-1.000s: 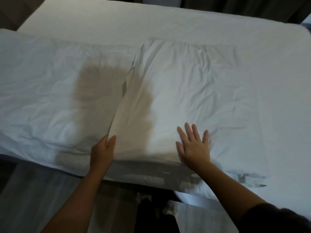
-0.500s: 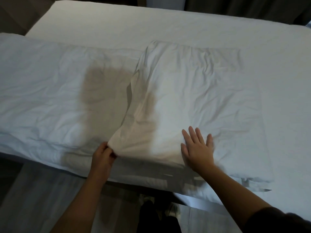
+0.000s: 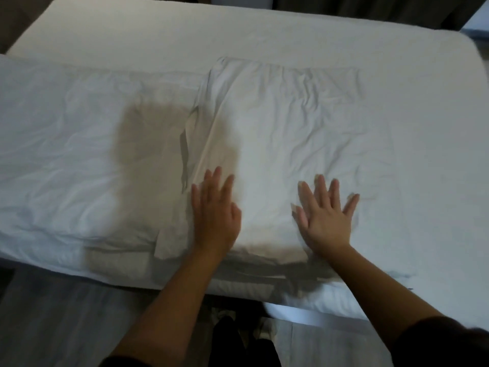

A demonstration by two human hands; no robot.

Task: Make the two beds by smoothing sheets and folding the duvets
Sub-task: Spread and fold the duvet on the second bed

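Both palms flat on folded duvet: left hand at fold edge, right hand beside, fingers splayed, gripping nothing. Best pressed outward, evenly, from centre.

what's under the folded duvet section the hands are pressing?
Stacked duvet layers show at the near edge beneath the top fold, resting on the sheet. Left hand and right hand lie flat on top. Farther in, everything underneath is covered.

Dark curtains hang at the far side in dim light; pale grey floor shows below.
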